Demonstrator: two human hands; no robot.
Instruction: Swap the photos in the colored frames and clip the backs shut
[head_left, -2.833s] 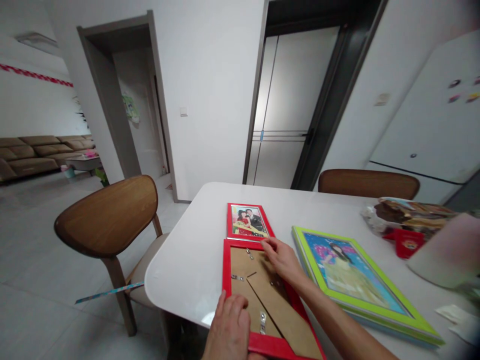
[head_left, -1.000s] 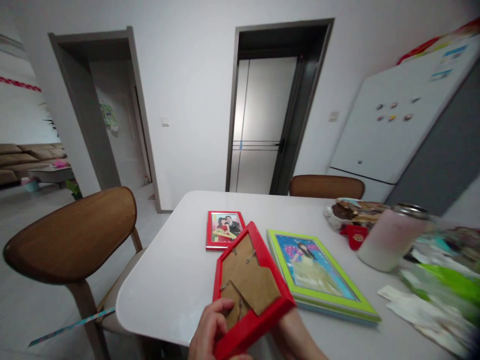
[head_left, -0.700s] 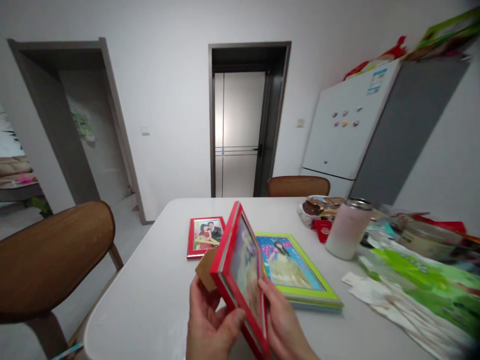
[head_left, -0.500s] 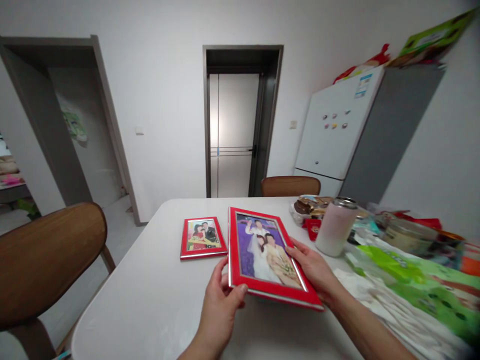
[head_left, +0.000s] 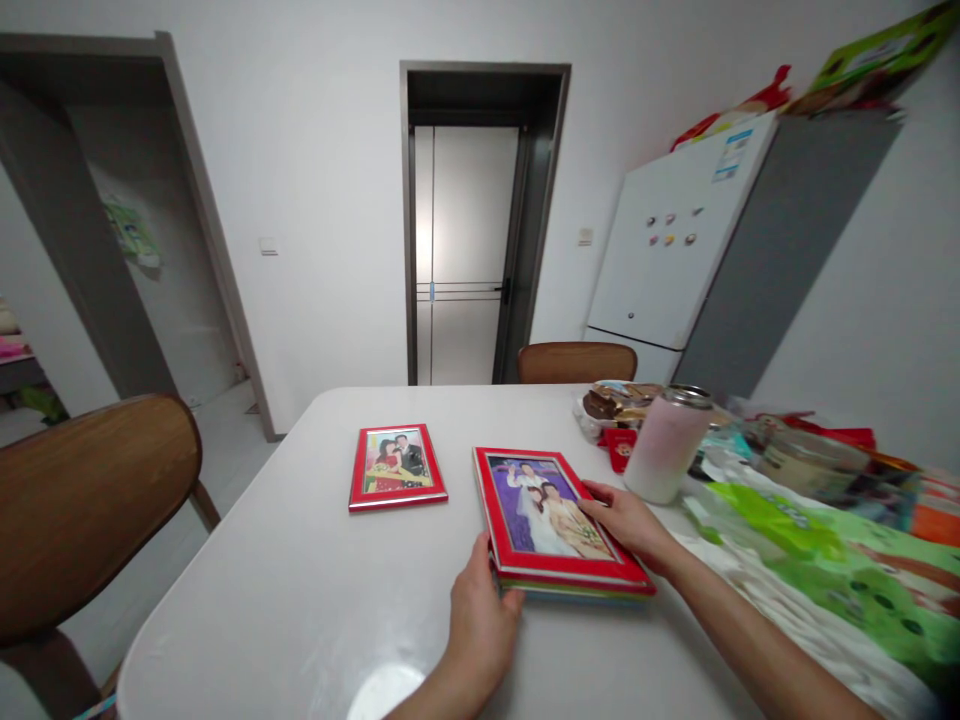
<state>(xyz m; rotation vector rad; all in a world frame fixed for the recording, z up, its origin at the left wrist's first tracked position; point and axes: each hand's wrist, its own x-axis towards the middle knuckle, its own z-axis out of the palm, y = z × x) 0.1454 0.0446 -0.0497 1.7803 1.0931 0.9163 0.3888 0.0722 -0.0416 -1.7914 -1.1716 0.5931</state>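
A large red photo frame (head_left: 551, 515) with a wedding picture on a purple ground lies nearly flat, low over the white table (head_left: 300, 600). Beneath its near edge show greenish and bluish edges; what they belong to is mostly hidden. My left hand (head_left: 484, 620) grips the near left corner, thumb at the front edge. My right hand (head_left: 626, 520) is closed around the right side, its fingertips over the border. To the left, a smaller red photo frame (head_left: 397, 465) with a picture of a couple lies face up, apart from both hands.
A pink and white bottle (head_left: 667, 445) stands right of my right hand. Behind it are packaged snacks (head_left: 619, 405) and a clear tub (head_left: 810, 465). Green packaging (head_left: 847, 580) and white cloth (head_left: 780, 620) cover the table's right side. Wooden chairs (head_left: 97, 500) stand at the left and far side.
The large photo frame has come down from a tilted, raised pose to lie flatter and slightly further right, both hands moving with it. The edges beneath it now show. The view has shifted slightly.
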